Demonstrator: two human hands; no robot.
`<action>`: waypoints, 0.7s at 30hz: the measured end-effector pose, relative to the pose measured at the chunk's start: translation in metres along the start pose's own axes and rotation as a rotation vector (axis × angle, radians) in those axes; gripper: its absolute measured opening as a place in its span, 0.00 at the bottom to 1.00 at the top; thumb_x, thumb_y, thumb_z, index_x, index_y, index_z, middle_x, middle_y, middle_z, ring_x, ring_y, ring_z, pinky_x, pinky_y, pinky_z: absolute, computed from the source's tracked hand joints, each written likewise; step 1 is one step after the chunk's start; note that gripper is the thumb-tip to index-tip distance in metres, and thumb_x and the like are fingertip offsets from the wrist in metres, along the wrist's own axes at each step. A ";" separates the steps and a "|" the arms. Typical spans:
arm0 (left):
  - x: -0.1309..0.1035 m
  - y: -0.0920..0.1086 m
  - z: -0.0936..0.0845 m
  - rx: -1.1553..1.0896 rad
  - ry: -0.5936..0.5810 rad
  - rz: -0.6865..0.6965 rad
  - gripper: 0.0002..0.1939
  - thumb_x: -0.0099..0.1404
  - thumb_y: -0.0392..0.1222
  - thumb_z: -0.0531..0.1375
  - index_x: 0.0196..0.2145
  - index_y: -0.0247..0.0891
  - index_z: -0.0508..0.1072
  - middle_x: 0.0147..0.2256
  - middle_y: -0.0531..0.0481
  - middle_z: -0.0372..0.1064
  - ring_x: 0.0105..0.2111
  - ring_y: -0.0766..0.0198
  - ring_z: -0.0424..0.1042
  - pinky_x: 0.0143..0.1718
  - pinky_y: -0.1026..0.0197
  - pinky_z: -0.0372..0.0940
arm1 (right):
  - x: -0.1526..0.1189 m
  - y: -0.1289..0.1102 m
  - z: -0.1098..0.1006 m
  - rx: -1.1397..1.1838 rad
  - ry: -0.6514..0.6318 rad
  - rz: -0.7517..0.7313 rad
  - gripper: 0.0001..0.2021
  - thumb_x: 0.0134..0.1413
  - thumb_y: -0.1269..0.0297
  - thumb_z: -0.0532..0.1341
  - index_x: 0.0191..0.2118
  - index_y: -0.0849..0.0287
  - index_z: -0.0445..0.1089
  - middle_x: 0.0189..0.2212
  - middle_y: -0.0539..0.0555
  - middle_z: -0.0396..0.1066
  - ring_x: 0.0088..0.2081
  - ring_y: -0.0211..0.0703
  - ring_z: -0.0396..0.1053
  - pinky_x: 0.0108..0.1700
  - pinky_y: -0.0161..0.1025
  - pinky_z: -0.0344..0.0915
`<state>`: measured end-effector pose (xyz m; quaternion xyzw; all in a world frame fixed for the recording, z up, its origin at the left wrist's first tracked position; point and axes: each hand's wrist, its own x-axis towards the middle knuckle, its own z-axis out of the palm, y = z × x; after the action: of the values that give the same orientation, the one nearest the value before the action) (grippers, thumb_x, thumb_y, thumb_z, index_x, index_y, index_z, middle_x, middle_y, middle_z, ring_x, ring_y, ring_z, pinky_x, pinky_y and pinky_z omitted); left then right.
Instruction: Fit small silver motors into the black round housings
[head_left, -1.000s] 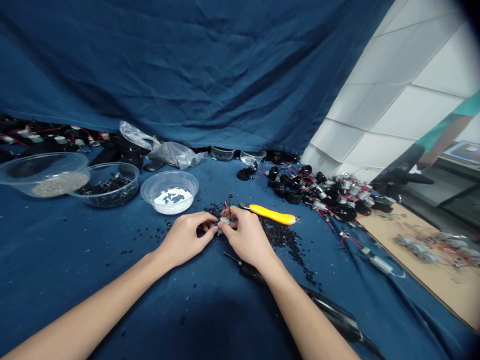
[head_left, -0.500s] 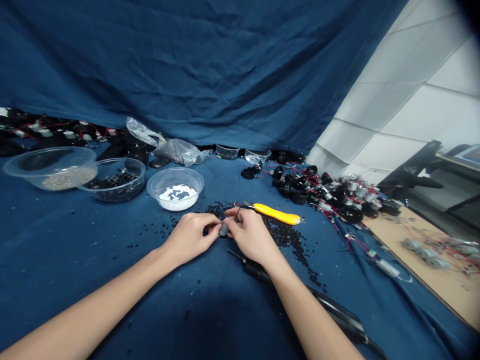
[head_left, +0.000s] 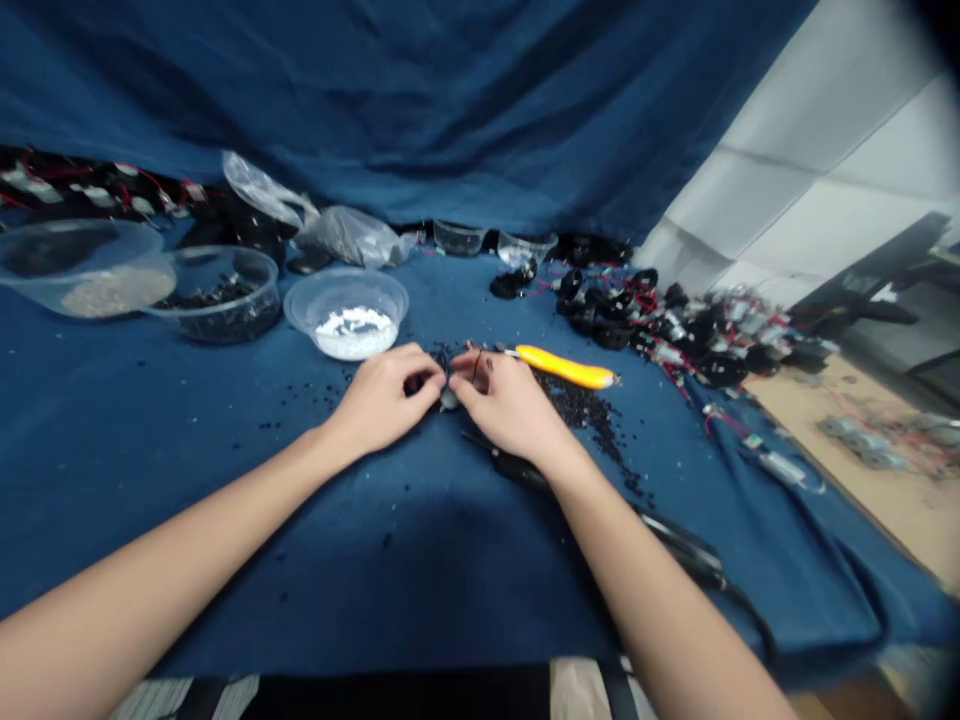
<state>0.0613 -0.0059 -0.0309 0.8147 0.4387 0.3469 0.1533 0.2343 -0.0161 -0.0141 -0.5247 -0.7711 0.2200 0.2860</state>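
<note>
My left hand (head_left: pixel 390 398) and my right hand (head_left: pixel 510 405) meet over the blue cloth, fingertips almost touching. Between their pinched thumbs and fingers sits a small grey part (head_left: pixel 448 400), mostly covered by the fingers; its kind is unclear. A thin dark wire or strand shows at the right fingers. Many tiny black pieces (head_left: pixel 577 402) lie scattered around and behind both hands. Just beyond my right hand rests a yellow-handled tool (head_left: pixel 566 367). Under my right wrist and forearm lies a black corded tool (head_left: pixel 686 548) with a thin tip, partly hidden.
A clear bowl of white pieces (head_left: pixel 296 310) stands behind my left hand. Farther left are a bowl of black parts (head_left: pixel 266 305) and a bowl of pale bits (head_left: pixel 22 270). Wired black parts (head_left: pixel 600 320) are heaped at right, beside a tan board (head_left: pixel 892 490).
The camera view has tilted down, so everything sits higher and the table's front edge shows. Both hands stay together at the small grey part.
</note>
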 end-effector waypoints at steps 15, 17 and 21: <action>0.004 -0.005 0.012 -0.216 0.056 -0.079 0.09 0.62 0.41 0.57 0.30 0.32 0.74 0.29 0.50 0.71 0.30 0.65 0.70 0.34 0.63 0.63 | -0.001 -0.007 0.006 -0.348 0.037 -0.138 0.09 0.60 0.64 0.57 0.38 0.61 0.73 0.34 0.54 0.76 0.36 0.46 0.73 0.39 0.36 0.64; 0.007 -0.010 0.012 -0.212 0.032 -0.070 0.09 0.61 0.41 0.56 0.29 0.32 0.73 0.29 0.50 0.71 0.31 0.64 0.71 0.35 0.63 0.65 | -0.001 -0.008 0.009 -0.388 0.009 -0.128 0.11 0.62 0.61 0.56 0.39 0.61 0.72 0.36 0.55 0.76 0.38 0.46 0.73 0.40 0.37 0.65; 0.009 -0.012 0.007 -0.126 0.003 -0.056 0.11 0.62 0.42 0.54 0.29 0.33 0.72 0.28 0.49 0.71 0.29 0.64 0.70 0.34 0.62 0.66 | -0.003 -0.013 0.016 -0.493 -0.003 -0.086 0.17 0.66 0.58 0.51 0.43 0.65 0.71 0.42 0.62 0.75 0.43 0.53 0.74 0.43 0.43 0.66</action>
<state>0.0619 0.0090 -0.0387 0.7903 0.4386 0.3707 0.2134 0.2152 -0.0246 -0.0181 -0.5450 -0.8234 0.0134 0.1573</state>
